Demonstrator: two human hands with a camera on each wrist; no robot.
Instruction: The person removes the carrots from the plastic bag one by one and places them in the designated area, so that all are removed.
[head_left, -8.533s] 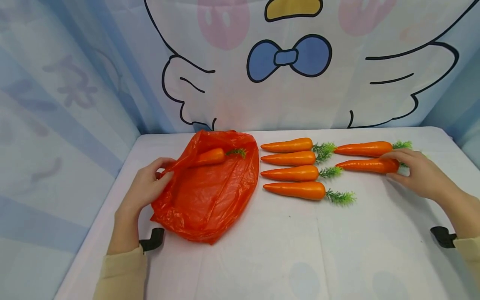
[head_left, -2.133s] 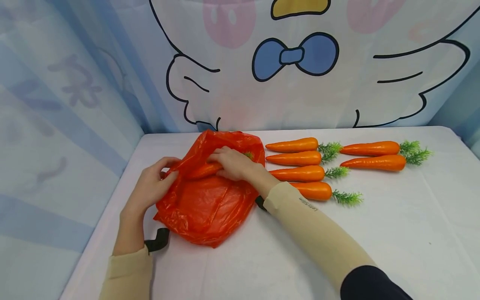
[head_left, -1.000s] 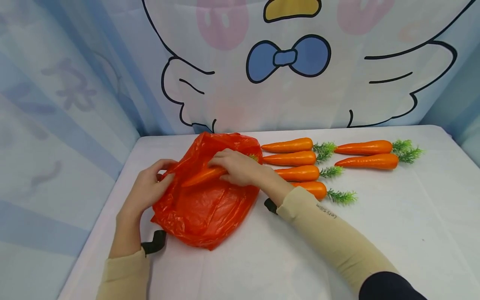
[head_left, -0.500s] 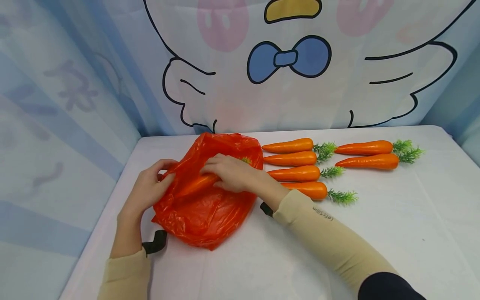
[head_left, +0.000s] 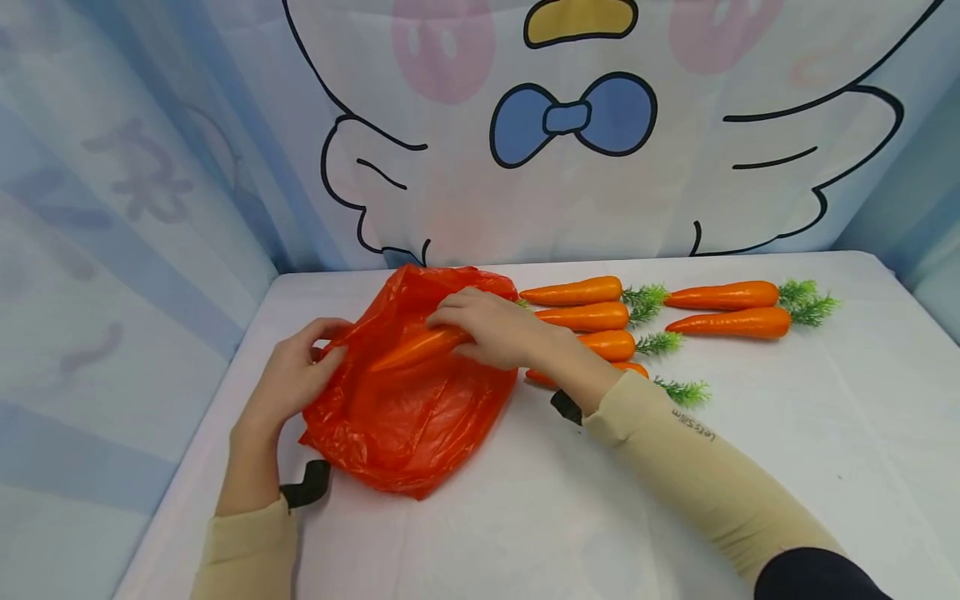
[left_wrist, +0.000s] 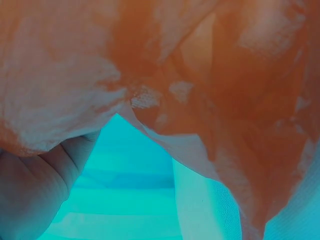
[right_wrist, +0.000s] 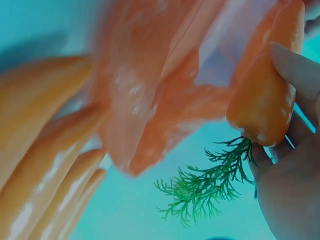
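Observation:
A thin red plastic bag (head_left: 405,425) lies on the table, its mouth spread. My left hand (head_left: 296,379) pinches the bag's left edge; in the left wrist view that hand (left_wrist: 37,192) is partly covered by the plastic. Over the bag, my right hand (head_left: 498,329) grips an orange carrot (head_left: 412,350) by its thick end, with the tip pointing left and slightly down. The right wrist view shows the thumb across this carrot (right_wrist: 262,97) and its leafy green top (right_wrist: 205,182) hanging free.
Just right of the bag, several carrots (head_left: 573,291) lie in a stacked row, partly behind my right forearm. Two more carrots, an upper one (head_left: 723,295) and a lower one (head_left: 731,323), lie farther right. A printed curtain (head_left: 570,200) hangs behind the white table (head_left: 480,533).
From the carrots at far right, my right hand has come over to the bag. In the last half second it has moved up and right with the carrot. My left hand stays put.

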